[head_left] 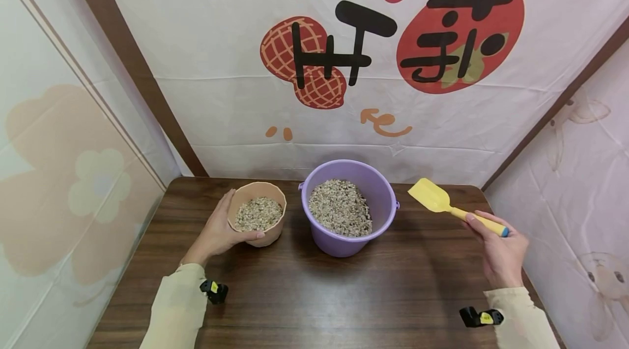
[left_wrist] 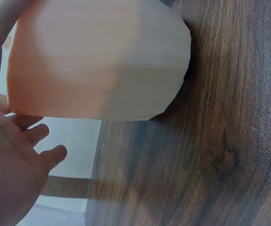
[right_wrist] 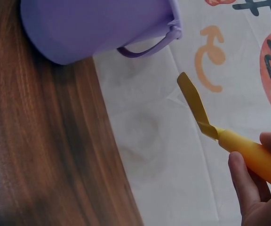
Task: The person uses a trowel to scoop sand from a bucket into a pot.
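Observation:
A peach-coloured flower pot (head_left: 269, 238) with a faceted rim stands at the left of the table, holding beige-grey granules (head_left: 259, 213). My left hand (head_left: 221, 233) grips it from the left, thumb along the near side near the rim, other fingers round the far side. In the left wrist view, the pot's wall (left_wrist: 98, 61) fills the upper part. My right hand (head_left: 501, 248) holds a small yellow shovel (head_left: 429, 195) by its blue-ended handle, up to the right of the purple bucket (head_left: 339, 245). The shovel blade (right_wrist: 192, 99) appears edge-on in the right wrist view.
Similar granules (head_left: 341, 207) lie inside the bucket, heaped toward its left side. The bucket's handle (right_wrist: 147, 51) hangs at its side. Behind the brown wooden table (head_left: 334, 300) hangs a white printed cloth (head_left: 221, 108), with more cloth at both sides.

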Available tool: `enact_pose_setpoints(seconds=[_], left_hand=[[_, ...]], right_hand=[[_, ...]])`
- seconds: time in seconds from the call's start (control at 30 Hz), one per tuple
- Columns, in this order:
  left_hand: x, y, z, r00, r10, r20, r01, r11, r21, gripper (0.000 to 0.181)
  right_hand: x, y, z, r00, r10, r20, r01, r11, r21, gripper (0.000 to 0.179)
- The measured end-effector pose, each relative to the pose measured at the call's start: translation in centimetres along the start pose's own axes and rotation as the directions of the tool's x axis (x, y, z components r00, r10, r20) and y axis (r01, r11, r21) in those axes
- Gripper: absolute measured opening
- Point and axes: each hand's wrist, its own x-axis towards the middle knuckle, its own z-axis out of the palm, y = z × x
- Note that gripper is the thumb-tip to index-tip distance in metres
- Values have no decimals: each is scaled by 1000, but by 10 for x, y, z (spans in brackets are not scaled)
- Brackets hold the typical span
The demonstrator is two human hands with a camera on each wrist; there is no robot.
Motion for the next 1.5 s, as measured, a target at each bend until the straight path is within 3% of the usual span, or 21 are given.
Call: enact_pose_setpoints(seconds=[0.27, 0.5, 0.97, 1.5], left_hand=[[0, 0, 0, 1000, -7, 1, 7, 1000, -5, 138], [-1, 0, 0, 1000, -4, -3, 4, 1000, 2, 138], [-1, 0, 1, 1000, -16, 0, 16, 1000, -9, 137], [-1, -1, 2, 1000, -6, -9, 6, 1000, -1, 138]], right_hand=[[5, 18, -10, 1000, 13, -11, -13, 999, -47, 24], [12, 40, -19, 996, 81, -48, -86, 990, -116, 23], [28, 86, -38, 986, 142, -82, -152, 979, -135, 18], [42, 108, -43, 973, 229, -16, -229, 965, -125, 17]])
